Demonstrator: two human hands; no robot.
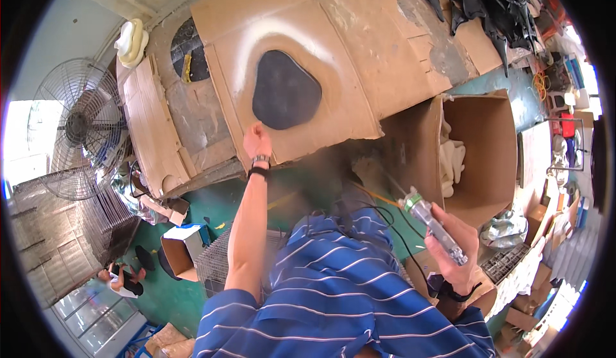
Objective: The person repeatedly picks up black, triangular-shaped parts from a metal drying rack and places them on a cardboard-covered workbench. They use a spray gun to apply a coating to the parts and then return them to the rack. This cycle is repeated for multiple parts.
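Observation:
On a cardboard sheet (346, 95) in front of me lies a flat black piece (287, 90), roughly a rounded triangle. Pale whitish haze marks the cardboard around its far side. My left hand (258, 141), fingers curled closed, is at the near left edge of this piece; whether they grip anything is hidden. Out to the right, away from the sheet, my right hand (454, 249) is wrapped round a silver hand tool (436, 226) with a green collar and a long thin tip. The tip points up and to the left.
A large open cardboard box (484, 159) with cream-coloured pieces (452, 162) stands right of the sheet. Black pieces (484, 2) are heaped at the far right. A big wire fan (80, 127) is on the left. Another person (122, 280) is at the lower left.

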